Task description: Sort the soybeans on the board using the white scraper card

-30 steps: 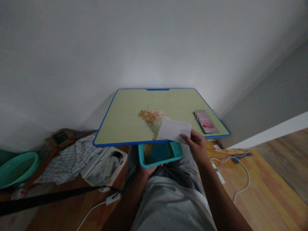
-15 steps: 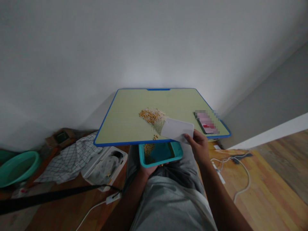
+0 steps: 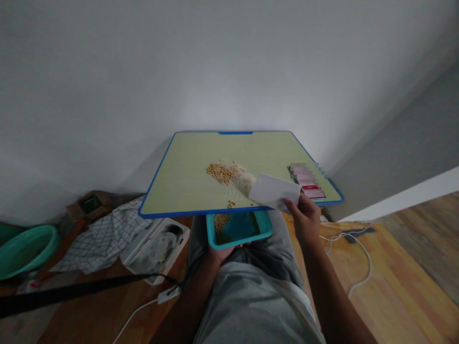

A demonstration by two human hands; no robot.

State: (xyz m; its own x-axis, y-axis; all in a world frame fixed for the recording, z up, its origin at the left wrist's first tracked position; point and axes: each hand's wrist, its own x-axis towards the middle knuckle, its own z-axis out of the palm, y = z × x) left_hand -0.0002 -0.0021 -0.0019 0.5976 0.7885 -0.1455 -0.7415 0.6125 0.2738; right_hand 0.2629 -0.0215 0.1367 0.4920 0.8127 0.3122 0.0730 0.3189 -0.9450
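A flat white scraper (image 3: 274, 191) is gripped by its right end in my right hand (image 3: 304, 215), low over the table (image 3: 190, 148). At the scraper's left edge lies a pile of pale, rice-like grains (image 3: 245, 183). Yellow soybean-like beans (image 3: 223, 172) join that pile on its left, and a few sit near the front edge. Under that edge, my left hand (image 3: 223, 252) supports a teal plastic tray (image 3: 239, 243) from below, its fingers mostly hidden. Inside the tray, beans (image 3: 220, 222) are gathered at the left.
A phone (image 3: 308, 181) lies at the table's right side. On the floor at left are a green basin (image 3: 30, 251), a checked cloth (image 3: 96, 234) and an open white box (image 3: 158, 248). White cables (image 3: 367, 267) run along the floor at right.
My right hand has moved right with the scraper, drawing away from the bean pile and baring more of the pale grains. The tray and my left hand have stayed put.
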